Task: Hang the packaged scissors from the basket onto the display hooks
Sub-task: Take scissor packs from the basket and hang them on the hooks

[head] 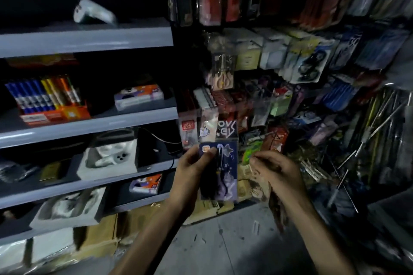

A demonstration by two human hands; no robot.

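Dark-blue packaged scissors (pixel 220 169) stand upright in the left hand (pixel 190 167), with the thumb pinching the card's upper left corner and the fingers behind it. The right hand (pixel 274 169) is just right of the pack, fingers curled; whether it holds anything cannot be told. Above the grip hangs a second scissors pack (pixel 221 71). Metal display hooks (pixel 385 119) project up and right of the grip, and grey shelves (pixel 89 38) lie to its left.

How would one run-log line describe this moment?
left hand grips blue scissors pack | right hand beside it | pack not yet hung
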